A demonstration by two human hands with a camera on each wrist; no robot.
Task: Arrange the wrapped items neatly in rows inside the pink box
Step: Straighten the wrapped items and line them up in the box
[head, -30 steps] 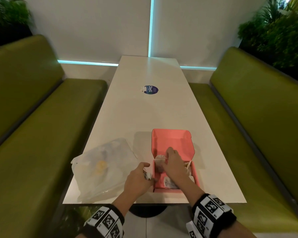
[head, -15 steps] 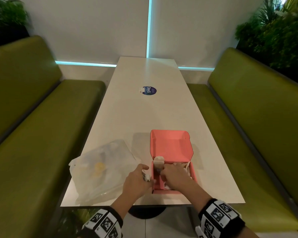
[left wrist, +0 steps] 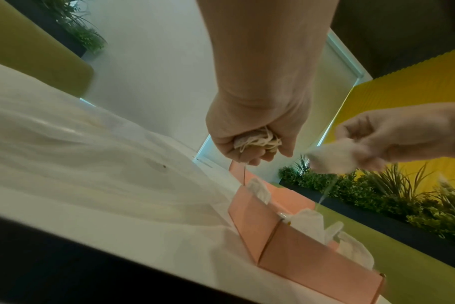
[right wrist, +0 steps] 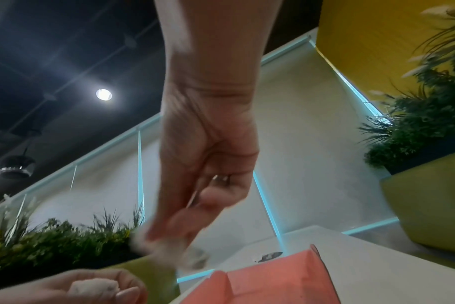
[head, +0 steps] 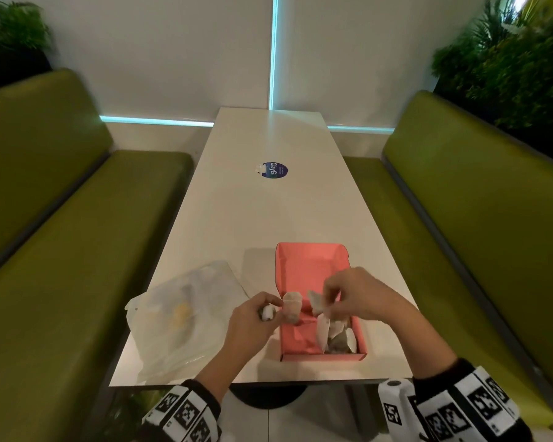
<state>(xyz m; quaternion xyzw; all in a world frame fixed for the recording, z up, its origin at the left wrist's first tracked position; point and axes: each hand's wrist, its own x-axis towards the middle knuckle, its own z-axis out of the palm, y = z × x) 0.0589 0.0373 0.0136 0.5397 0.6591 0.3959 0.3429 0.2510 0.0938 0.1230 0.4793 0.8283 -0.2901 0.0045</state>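
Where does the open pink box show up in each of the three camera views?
Head: pink box at lower centre, on the table's near end, lid raised.
Left wrist: lower right, seen from its outer corner.
Right wrist: bottom right, only part showing.
Shared landmark: the right hand above the box, pinching a wrapped item.

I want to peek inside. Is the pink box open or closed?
Open. The pink box has its lid standing up at the back, and wrapped items show inside.
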